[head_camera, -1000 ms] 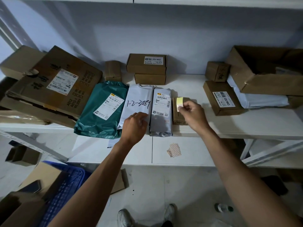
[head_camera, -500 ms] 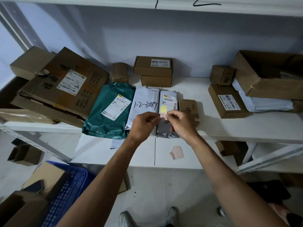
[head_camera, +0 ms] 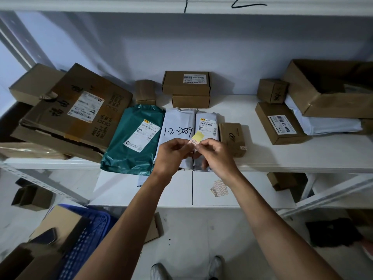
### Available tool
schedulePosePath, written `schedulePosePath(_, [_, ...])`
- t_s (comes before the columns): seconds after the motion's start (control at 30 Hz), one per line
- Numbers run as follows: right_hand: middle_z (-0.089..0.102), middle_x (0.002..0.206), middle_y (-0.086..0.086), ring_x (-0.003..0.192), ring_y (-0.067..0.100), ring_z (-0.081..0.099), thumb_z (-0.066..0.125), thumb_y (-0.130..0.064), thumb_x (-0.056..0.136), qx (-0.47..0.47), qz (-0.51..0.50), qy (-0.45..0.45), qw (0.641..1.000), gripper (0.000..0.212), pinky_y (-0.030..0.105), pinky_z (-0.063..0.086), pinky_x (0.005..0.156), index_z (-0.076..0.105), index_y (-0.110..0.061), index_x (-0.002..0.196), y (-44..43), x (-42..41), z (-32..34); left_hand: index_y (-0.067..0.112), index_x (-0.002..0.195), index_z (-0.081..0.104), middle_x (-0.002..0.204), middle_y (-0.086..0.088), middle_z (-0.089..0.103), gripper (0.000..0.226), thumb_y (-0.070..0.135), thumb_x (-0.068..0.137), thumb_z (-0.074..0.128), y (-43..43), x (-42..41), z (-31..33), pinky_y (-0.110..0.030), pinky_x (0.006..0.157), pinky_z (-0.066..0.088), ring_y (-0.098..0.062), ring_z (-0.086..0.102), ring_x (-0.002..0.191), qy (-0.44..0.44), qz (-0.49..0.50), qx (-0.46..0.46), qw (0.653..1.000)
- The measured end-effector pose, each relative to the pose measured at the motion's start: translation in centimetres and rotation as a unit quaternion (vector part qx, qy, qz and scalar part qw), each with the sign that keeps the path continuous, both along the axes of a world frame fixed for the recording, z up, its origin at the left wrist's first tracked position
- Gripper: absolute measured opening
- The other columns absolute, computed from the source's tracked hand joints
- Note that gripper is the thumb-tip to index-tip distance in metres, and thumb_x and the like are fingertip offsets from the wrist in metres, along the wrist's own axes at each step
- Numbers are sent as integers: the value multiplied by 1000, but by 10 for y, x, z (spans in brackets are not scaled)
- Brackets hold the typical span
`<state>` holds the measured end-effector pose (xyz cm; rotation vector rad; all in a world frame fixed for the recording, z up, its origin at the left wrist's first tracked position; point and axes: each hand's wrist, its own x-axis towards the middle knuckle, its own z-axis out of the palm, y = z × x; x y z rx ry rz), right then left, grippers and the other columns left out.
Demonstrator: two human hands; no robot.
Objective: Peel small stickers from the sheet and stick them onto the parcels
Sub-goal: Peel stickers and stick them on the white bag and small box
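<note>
Over grey parcels [head_camera: 179, 122] at near shelf [head_camera: 282, 158] edge: left hand [head_camera: 171, 152] and right hand [head_camera: 217, 156] both pinch small yellow sticker sheet [head_camera: 198, 136]. Feather-light, floppy paper, probably curls. Best grip: backing edge one side, sticker corner other.

Handwritten in black marker, "1-2-3089", across the pale grey mailer [head_camera: 178, 126] at centre. Printed "12V4A 5525", upside down, on the white label of the small stacked box [head_camera: 186, 82] at upper centre; again "12V4A 5525", sideways, on the label of the flat brown box [head_camera: 279, 123] at right. Printed "A012", "A012-1", "WL2001" near the lower right edge of the large carton [head_camera: 60, 122] at left, beside handwritten characters too unclear to read. Black marker strokes resembling "1" and "2" on the upper shelf edge [head_camera: 201, 6] at top. Shipping labels on the green mailer [head_camera: 129, 150] and narrow grey mailer [head_camera: 206, 118]: print too small to read. Red print on the sticker strip [head_camera: 194, 140] at centre: illegible.
</note>
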<state>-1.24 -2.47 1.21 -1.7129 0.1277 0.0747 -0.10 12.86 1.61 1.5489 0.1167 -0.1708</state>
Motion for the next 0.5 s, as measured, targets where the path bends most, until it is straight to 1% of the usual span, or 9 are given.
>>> schedulePosePath(0.07, [75,83,15,41,18,52,64,-19,98,5,6,4,1000,12,22,45,41,68,-10,92,-3,1,-1,1,96,73,92,-22,75,10,7,89,71,-3,1,1,-37,86,59,-37,73,87,5,1,-5,1000])
schedulePosePath(0.1, [75,82,13,42,20,52,63,-20,99,4,8,5,1000,12,24,45,42,68,-10,92,-4,1,-1,-1,97,72,92,-22,75,10,6,90,70,-5,1,1,-33,83,59,-33,73,84,6,1,-7,1000])
schedulePosePath(0.2, [75,82,13,43,21,53,64,-22,99,-6,9,6,1000,14,29,48,46,68,-8,96,-11,4,-4,-3,98,71,88,-18,75,11,4,90,69,-12,2,2,-27,77,59,-21,71,76,8,1,-1,1000])
schedulePosePath(0.33, [75,81,13,44,17,54,64,-25,99,-9,15,16,1000,15,37,53,53,69,-10,98,-19,3,-6,-2,98,72,83,-12,74,11,5,91,69,-18,1,1,-21,71,58,-14,70,69,12,-3,9,1000])
schedulePosePath(0.4, [75,78,11,42,16,53,63,-25,99,-5,18,17,1000,14,38,52,54,69,-12,96,-22,1,-6,-1,99,72,85,-13,75,11,6,91,68,-21,1,1,-22,72,58,-16,71,71,16,-5,12,1000])
schedulePosePath(0.5, [75,77,10,42,18,54,63,-26,99,-5,16,11,1000,15,32,49,52,69,-13,94,-26,0,-5,0,98,72,87,-14,75,10,6,91,68,-25,1,2,-28,78,60,-18,72,74,15,-7,16,1000])
